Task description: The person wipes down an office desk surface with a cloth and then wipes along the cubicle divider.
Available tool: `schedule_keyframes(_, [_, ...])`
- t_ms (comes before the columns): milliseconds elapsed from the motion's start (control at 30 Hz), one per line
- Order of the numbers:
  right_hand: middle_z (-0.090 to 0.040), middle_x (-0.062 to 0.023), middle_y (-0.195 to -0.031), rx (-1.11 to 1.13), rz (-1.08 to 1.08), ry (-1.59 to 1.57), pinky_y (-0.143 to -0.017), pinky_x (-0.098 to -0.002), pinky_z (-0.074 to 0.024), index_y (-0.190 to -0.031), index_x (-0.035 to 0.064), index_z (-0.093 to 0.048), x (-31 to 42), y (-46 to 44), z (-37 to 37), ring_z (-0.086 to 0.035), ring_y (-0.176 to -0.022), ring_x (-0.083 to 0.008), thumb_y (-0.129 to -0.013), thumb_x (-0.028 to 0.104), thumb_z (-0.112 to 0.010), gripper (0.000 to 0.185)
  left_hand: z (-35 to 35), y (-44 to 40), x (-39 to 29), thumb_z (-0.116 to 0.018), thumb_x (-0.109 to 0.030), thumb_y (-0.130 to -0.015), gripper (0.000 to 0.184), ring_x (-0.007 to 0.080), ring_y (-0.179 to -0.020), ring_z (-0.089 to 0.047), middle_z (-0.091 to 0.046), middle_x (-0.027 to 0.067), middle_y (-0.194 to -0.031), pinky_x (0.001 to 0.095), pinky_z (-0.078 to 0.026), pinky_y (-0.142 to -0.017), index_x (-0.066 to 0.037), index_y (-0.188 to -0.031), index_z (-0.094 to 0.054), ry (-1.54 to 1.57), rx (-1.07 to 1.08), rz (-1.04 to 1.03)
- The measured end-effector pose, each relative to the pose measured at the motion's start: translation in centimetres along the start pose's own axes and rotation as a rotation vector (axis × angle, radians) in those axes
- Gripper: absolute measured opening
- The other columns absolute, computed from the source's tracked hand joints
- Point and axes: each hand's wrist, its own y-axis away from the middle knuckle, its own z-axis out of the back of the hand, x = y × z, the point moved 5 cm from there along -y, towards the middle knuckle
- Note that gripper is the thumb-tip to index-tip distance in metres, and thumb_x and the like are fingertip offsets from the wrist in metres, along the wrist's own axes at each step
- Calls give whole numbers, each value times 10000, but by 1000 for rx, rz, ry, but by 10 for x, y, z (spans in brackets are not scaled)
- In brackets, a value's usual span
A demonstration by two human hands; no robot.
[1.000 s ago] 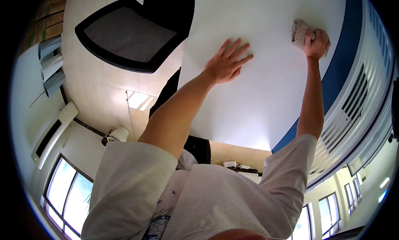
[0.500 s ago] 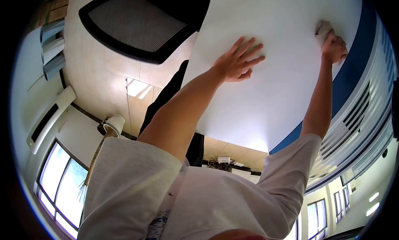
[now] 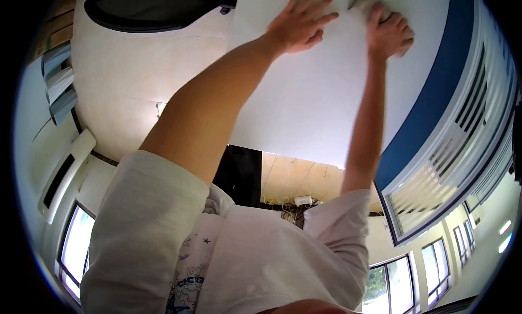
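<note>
My left hand (image 3: 300,25) lies on the white tabletop (image 3: 304,102) with its fingers spread and nothing in it. To its right, my right hand (image 3: 389,34) grips a crumpled grey-beige cloth (image 3: 367,3) against the same surface. Part of the cloth sticks out beyond the fingers, and a bit shows below the palm. The two hands are apart.
A black mesh chair (image 3: 147,10) stands left of the table. A blue strip (image 3: 429,96) and a slatted white panel (image 3: 462,134) run along the right side. Cables and a white power box (image 3: 303,200) lie on the floor beyond the near edge.
My right hand and the cloth have moved left across the tabletop, closer to my left hand. The view has shifted, and the chair and both hands now appear higher in it.
</note>
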Motion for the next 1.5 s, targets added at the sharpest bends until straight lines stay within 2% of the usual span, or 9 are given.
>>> schedule_keyframes(67, [-609,-120,-985,21,-132,-91,-990,-654,-356,-914,55,-584,7,36,35,-569,-1028,-365,-953,697,-466,653,5,-5,-11,-541,-348,-1024,558,331,-1577,-168,-259,43,-1685,570,-136,-1286,-311,-1562,-397,-14,-30,-8])
schedule_keyframes(267, [-577,-134,-1069,35,-161,-49,-1054,-696,-292,-948,55,-567,13,43,52,-539,-1030,-359,-944,654,-487,604,10,-8,-19,-527,-346,-1032,519,324,-1572,-169,-260,46,-1682,564,-156,-1280,-286,-1537,-425,-36,-4,-4])
schedule_keyframes(500, [-610,-107,-929,2,14,-128,-960,-587,-359,-857,67,-595,-3,8,38,-556,-924,-346,-867,614,-541,550,10,-11,-21,-485,-367,-1069,504,340,-1573,-156,-239,61,-1692,575,-131,-1279,-296,-1561,-399,19,42,0])
schedule_keyframes(867, [-662,-156,-1068,29,-98,-50,-981,-611,-344,-952,35,-650,-13,-105,-53,-574,-1066,-375,-902,637,-443,638,11,-1,-12,-481,-425,-1057,561,353,-1584,-125,-199,55,-1713,594,-115,-1276,-301,-1592,-364,74,162,5])
schedule_keyframes(900, [-673,-131,-948,-145,-27,-5,-913,-568,-399,-873,45,-652,-10,-109,-51,-615,-947,-347,-891,600,-507,574,11,-1,-12,-458,-433,-1064,551,349,-1585,-120,-202,50,-1712,591,-108,-1277,-297,-1590,-364,68,174,4])
schedule_keyframes(1200, [-690,-120,-1053,64,-34,43,-974,-594,-341,-996,63,-678,-23,-111,-71,-604,-1067,-352,-923,661,-420,655,10,-2,-10,-504,-399,-1045,543,353,-1579,-140,-228,58,-1702,592,-117,-1273,-286,-1567,-405,128,122,-6])
schedule_keyframes(1300, [-684,-107,-801,-244,121,151,-743,-504,-427,-772,80,-681,-10,-116,-47,-637,-767,-321,-887,567,-556,516,9,-3,-10,-500,-410,-1044,532,352,-1578,-147,-243,56,-1696,593,-116,-1274,-282,-1554,-424,104,85,-17])
schedule_keyframes(1400, [-709,-131,-1124,254,-143,-35,-998,-601,-330,-1075,66,-705,-20,-117,-64,-607,-1110,-350,-920,697,-410,714,7,-6,-10,-531,-379,-1034,541,364,-1569,-157,-247,76,-1689,602,-132,-1268,-269,-1554,-428,125,59,-27])
schedule_keyframes(1500, [-703,-128,-1198,111,-63,90,-1028,-627,-315,-1147,77,-698,-33,-111,-85,-605,-1163,-343,-929,722,-393,747,7,-7,-13,-545,-363,-1029,542,376,-1564,-160,-250,89,-1684,611,-143,-1263,-259,-1549,-435,129,38,-36])
